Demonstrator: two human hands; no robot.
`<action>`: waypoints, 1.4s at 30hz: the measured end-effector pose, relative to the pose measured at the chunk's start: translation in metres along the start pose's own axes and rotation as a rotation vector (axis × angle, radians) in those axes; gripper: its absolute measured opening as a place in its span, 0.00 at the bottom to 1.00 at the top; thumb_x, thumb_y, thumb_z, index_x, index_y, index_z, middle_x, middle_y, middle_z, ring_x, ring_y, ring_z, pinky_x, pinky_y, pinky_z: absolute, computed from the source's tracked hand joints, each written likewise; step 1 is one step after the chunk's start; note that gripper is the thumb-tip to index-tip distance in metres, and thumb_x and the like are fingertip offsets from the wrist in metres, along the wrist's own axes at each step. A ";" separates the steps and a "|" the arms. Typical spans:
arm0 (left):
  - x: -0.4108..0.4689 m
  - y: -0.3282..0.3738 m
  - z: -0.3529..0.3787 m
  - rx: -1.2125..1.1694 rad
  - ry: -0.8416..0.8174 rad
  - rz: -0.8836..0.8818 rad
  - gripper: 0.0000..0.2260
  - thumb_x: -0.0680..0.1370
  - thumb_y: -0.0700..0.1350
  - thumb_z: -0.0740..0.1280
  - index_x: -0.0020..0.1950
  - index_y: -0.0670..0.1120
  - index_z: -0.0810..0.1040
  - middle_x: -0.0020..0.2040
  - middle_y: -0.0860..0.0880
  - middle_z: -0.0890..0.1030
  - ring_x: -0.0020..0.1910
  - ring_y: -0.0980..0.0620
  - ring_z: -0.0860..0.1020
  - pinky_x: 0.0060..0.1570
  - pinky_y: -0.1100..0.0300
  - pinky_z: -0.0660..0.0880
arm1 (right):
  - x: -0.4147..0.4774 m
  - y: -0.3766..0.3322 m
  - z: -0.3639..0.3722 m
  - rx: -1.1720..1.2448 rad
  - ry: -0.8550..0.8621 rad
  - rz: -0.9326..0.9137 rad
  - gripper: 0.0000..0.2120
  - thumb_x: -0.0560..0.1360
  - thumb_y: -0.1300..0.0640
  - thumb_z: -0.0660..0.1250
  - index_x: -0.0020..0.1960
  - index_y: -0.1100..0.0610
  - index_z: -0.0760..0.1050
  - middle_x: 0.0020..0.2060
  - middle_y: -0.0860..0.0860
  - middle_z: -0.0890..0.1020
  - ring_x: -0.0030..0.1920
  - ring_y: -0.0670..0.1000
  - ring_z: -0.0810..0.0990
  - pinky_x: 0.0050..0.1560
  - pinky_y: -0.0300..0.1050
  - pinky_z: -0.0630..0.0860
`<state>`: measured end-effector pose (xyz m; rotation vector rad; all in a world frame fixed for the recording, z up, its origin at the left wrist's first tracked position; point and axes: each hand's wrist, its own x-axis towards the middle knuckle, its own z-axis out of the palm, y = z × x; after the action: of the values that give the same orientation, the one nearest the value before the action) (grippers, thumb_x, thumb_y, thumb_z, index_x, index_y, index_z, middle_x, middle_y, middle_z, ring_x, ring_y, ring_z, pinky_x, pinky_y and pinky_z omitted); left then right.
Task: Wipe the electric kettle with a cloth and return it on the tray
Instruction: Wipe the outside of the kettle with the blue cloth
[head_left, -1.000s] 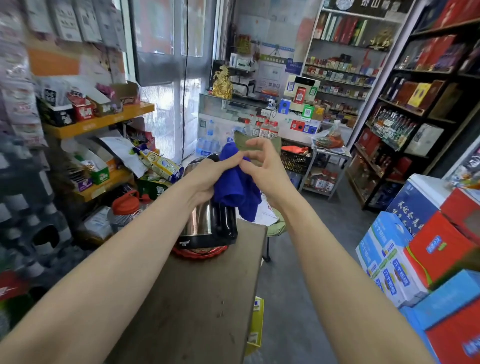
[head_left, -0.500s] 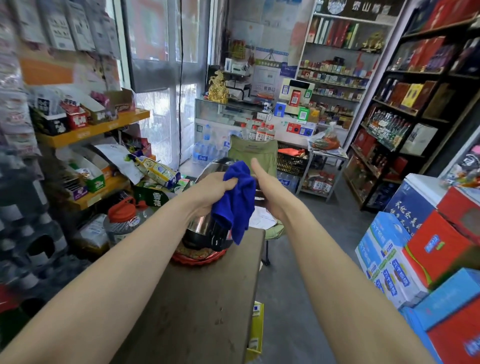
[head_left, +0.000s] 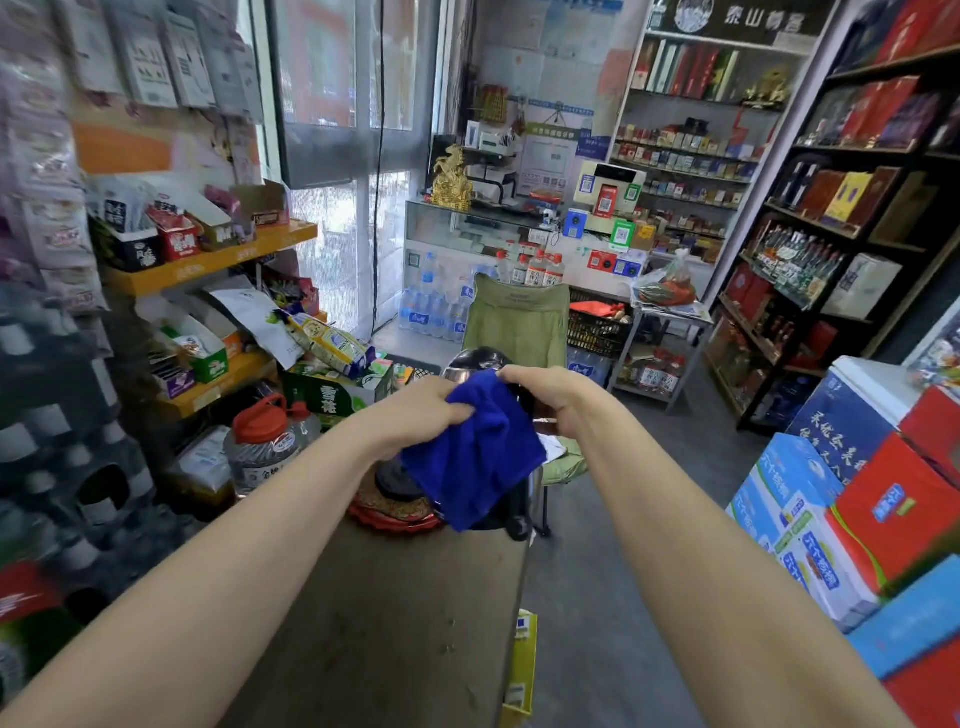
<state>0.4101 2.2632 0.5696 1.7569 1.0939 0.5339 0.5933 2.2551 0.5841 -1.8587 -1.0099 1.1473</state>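
Note:
The blue cloth (head_left: 472, 457) hangs in front of the electric kettle (head_left: 475, 359), hiding most of it; only the black lid and a dark lower part show. My left hand (head_left: 415, 415) grips the cloth's upper left. My right hand (head_left: 556, 400) is closed at the cloth's upper right corner, where the kettle's handle is, thumb touching the cloth. The red round tray (head_left: 395, 517) lies at the table's far end with a black round base (head_left: 395, 483) uncovered on it. The kettle sits to the right of that base.
The brown table (head_left: 389, 623) runs from me to the tray. A green folding chair (head_left: 519, 322) stands just beyond it. Stocked shelves (head_left: 208, 260) line the left. Stacked cartons (head_left: 831, 519) crowd the right. Grey floor lies between table and cartons.
The kettle has come off its base and shifted right. My right hand went from the cloth to the handle side. The cloth has dropped lower over the kettle's body.

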 end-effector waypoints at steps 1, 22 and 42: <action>0.001 -0.003 -0.006 -0.033 0.089 -0.043 0.09 0.78 0.42 0.65 0.44 0.36 0.78 0.48 0.35 0.83 0.48 0.39 0.81 0.47 0.53 0.73 | 0.001 0.002 0.000 -0.011 0.025 -0.027 0.09 0.75 0.52 0.74 0.45 0.58 0.79 0.38 0.52 0.81 0.37 0.50 0.78 0.42 0.42 0.75; 0.015 -0.037 0.074 1.032 0.635 0.501 0.31 0.79 0.56 0.60 0.79 0.50 0.55 0.80 0.46 0.57 0.78 0.35 0.49 0.73 0.33 0.53 | -0.025 -0.005 0.015 0.421 0.440 -0.509 0.19 0.73 0.39 0.73 0.33 0.53 0.80 0.26 0.45 0.78 0.32 0.47 0.75 0.37 0.44 0.71; 0.018 0.015 0.012 0.594 0.924 0.364 0.30 0.80 0.58 0.50 0.78 0.43 0.57 0.79 0.43 0.60 0.77 0.39 0.57 0.74 0.41 0.57 | -0.050 -0.035 0.038 0.701 0.364 -0.491 0.22 0.77 0.46 0.74 0.30 0.55 0.71 0.22 0.50 0.70 0.23 0.49 0.65 0.26 0.43 0.62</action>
<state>0.4342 2.2705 0.5759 2.3098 1.6791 1.4590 0.5345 2.2330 0.6194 -1.1153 -0.6748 0.6988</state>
